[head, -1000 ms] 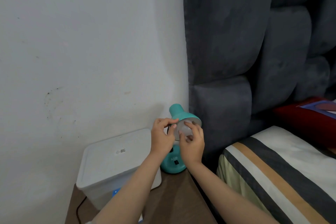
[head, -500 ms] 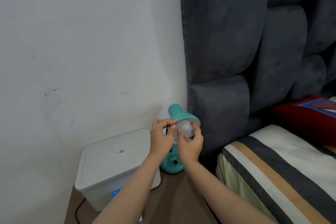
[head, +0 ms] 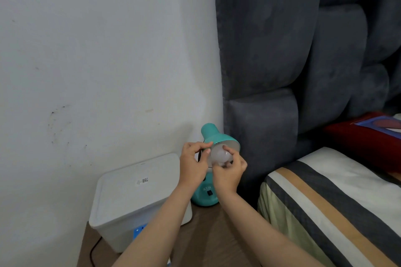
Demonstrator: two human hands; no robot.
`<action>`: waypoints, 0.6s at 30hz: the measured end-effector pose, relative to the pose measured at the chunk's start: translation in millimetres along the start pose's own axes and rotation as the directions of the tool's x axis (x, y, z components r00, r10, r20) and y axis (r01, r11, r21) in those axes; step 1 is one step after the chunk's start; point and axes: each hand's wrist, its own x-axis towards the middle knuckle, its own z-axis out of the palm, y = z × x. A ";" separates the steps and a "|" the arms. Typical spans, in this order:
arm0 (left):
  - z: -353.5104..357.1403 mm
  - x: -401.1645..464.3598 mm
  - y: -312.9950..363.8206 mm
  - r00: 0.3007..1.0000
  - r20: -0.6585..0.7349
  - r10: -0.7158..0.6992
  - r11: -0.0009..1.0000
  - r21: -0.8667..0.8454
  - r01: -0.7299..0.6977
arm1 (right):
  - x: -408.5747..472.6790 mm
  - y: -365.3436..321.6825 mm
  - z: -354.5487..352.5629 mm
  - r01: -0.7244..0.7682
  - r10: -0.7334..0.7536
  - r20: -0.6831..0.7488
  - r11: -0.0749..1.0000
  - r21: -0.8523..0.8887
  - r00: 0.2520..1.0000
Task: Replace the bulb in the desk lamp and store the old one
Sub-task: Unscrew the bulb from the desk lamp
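1. Near us, our right hand (head: pixel 227 172) wraps its fingers around the frosted bulb (head: pixel 219 156), which sits at the mouth of the shade.
2. Just left, our left hand (head: pixel 193 163) pinches the teal desk lamp (head: pixel 213 136) at the shade's rim to steady it.
3. Farther back, if we twist unevenly, the lamp could tip toward the wall (head: pixel 97 60), or the bulb could slip.

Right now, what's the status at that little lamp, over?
Left hand steadying teal lamp at the shade rim. Right hand gripping white bulb, bulb at the shade mouth. White lidded box close beside the lamp; nothing blocking.
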 end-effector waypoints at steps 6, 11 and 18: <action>0.2 -0.7 -0.1 1.000 -0.001 -0.006 1.000 -0.005 0.006 | -0.6 -1.7 1.6 -0.101 0.104 -0.039 0.993 0.065 0.994; -0.2 -1.3 0.7 1.000 0.002 0.008 1.000 -0.001 -0.008 | 0.2 -1.7 -1.5 -0.057 0.056 0.015 0.997 0.043 0.998; 0.8 -3.6 1.3 1.000 0.000 -0.007 1.000 -0.009 0.007 | -3.6 -2.9 3.0 -0.120 0.124 -0.049 0.990 0.069 0.991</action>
